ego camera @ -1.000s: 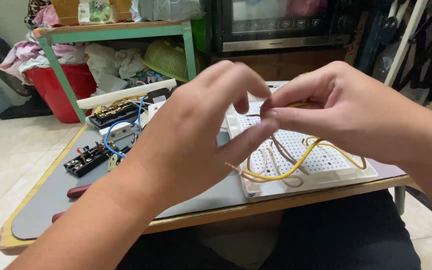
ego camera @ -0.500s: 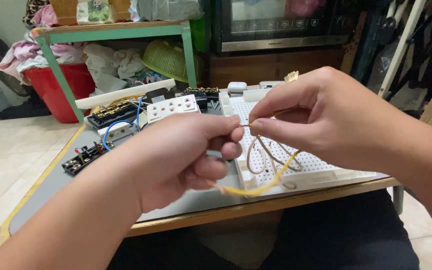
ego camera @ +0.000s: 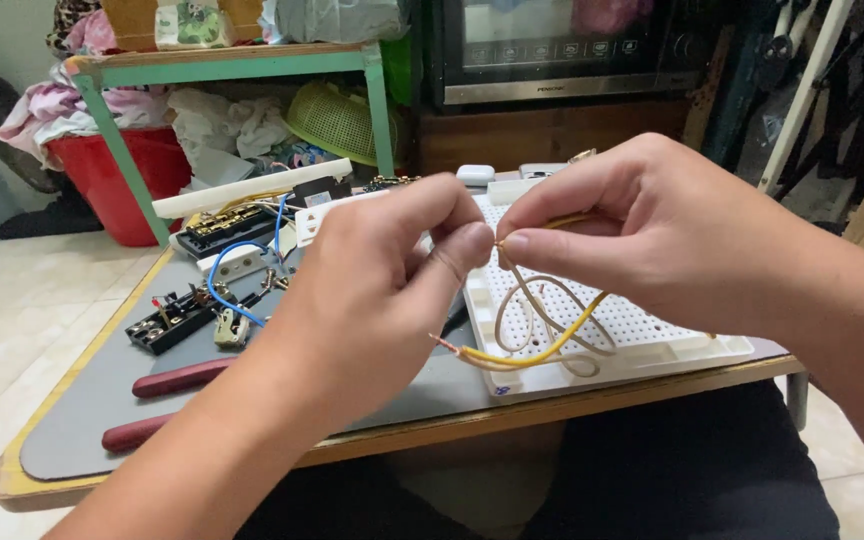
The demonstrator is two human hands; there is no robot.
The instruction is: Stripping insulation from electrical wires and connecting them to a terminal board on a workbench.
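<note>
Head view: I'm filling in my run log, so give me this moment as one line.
left hand pinching yellow wire | right hand pinching same wire | wire loops over white pegboard | red-handled tools lying on table

Wooden table [ego camera: 12, 480] with grey mat [ego camera: 102, 420], white perforated board [ego camera: 652, 335], red-handled tools [ego camera: 187, 378].

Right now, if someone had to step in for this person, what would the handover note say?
Left hand: fingertips pinched on the wire ends, above the table.
Right hand: thumb and forefinger pinching the same spot from the other side.
Wires: one yellow and some pale ones, looping down over the white perforated board; a bare copper end sticks out at the lower left.
Nearby: black terminal block with a blue wire, two red tool handles on the grey mat.
Done: wire ends brought together at the pinch.
Left: cannot tell whether the joint is finished.
</note>
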